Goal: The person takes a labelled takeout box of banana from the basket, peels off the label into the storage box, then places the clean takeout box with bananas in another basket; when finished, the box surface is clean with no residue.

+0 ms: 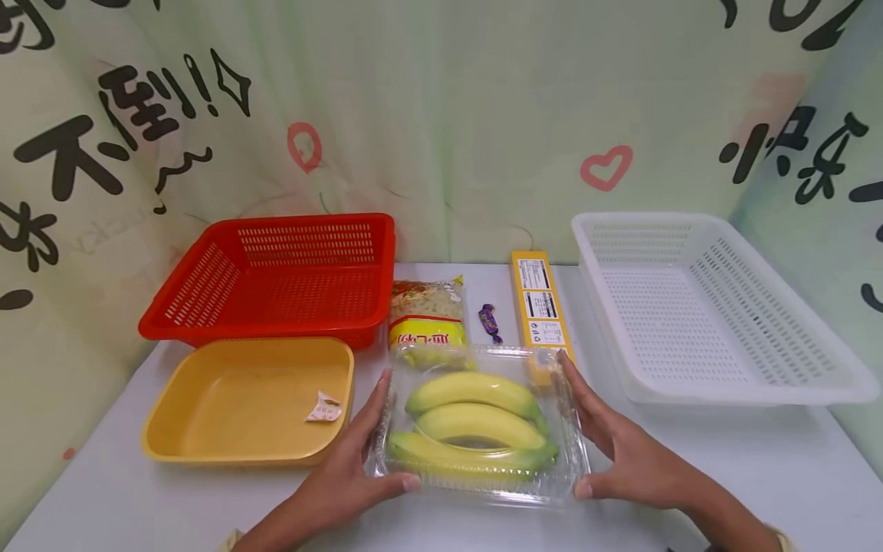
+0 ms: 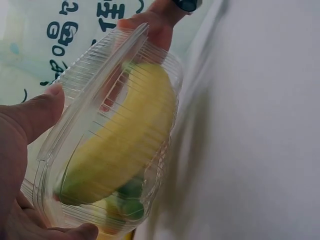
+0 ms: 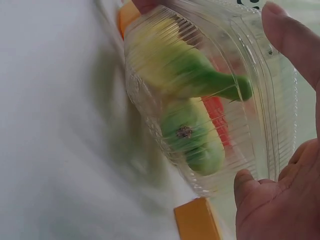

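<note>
A clear plastic clamshell box point(image 1: 483, 486) with several yellow-green bananas point(image 1: 476, 391) inside is held between both hands in the head view. My left hand point(image 1: 350, 469) grips its left side, thumb at the near corner and fingers along the side. On the opposite side, my right hand point(image 1: 638, 460) holds the box the same way. Through the ribbed wall in the left wrist view, a banana point(image 2: 125, 130) shows, and the thumb point(image 2: 45, 110) lies on the box's edge. Green banana ends show in the right wrist view, where a shadow falls on the white surface below the box.
Behind the box lie a noodle-like food packet point(image 1: 428, 313), a purple wrapped candy point(image 1: 490, 322) and a yellow carton point(image 1: 540, 299). A red basket point(image 1: 276, 330) and a yellow basin point(image 1: 228, 452) holding a small white packet point(image 1: 324, 408) stand left. A white basket point(image 1: 745, 391) stands right.
</note>
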Demonstrator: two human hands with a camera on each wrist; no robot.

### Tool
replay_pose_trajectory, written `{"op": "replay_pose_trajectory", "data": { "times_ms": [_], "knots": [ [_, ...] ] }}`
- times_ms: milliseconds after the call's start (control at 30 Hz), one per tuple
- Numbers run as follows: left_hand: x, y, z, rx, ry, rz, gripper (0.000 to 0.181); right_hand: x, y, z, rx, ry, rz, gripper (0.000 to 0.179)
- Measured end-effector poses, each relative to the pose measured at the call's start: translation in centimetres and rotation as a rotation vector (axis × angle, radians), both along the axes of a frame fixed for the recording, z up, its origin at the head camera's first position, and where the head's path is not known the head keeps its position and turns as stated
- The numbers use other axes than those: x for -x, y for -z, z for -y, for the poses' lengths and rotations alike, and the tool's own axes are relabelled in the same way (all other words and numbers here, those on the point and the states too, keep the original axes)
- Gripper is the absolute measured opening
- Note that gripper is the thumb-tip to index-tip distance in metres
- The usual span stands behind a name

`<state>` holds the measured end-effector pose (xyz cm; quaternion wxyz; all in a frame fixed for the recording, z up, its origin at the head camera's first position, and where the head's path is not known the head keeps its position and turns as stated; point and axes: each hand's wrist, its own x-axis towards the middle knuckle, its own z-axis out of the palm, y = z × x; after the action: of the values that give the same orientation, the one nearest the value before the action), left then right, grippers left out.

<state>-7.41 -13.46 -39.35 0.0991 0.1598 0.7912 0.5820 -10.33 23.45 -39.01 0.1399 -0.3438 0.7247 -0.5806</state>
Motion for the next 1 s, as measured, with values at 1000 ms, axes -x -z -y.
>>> {"op": "replay_pose_trajectory", "data": {
  "times_ms": [1000],
  "knots": [
    [2.8,-6.3,3.9,0.095,-0.057,-0.172,0.107,3.8,-5.9,4.2,-0.024,0.035,-0.046,0.122]
  ]
}}
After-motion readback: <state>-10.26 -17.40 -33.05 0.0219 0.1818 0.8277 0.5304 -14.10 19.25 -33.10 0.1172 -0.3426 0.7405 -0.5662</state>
